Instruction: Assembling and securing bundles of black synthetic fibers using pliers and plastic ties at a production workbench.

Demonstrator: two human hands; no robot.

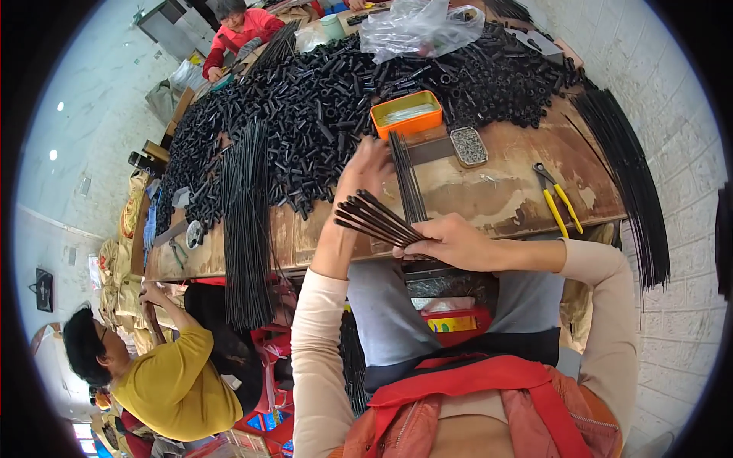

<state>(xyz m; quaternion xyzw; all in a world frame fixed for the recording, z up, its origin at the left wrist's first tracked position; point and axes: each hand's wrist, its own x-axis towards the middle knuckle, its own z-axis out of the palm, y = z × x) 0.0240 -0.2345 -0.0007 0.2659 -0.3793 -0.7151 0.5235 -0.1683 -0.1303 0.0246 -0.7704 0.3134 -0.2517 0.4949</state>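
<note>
Centrally, your right hand (452,243) pinches knob-ended rods (376,217), your left hand (368,168), blurred, beside thin rods (408,179) on the desk (504,197), its grip impossible to tell

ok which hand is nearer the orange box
Left. The left hand is close by the near-left corner of the orange box; the right hand is farther back toward the person, gripping black rods.

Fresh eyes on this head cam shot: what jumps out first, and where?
Probably the big heap of short black tubes spread over the far and left parts of the wooden table. The bright orange box stands out beside it, just beyond and right of the left hand. Closer in, the right hand grips a fan of dark rods.
</note>
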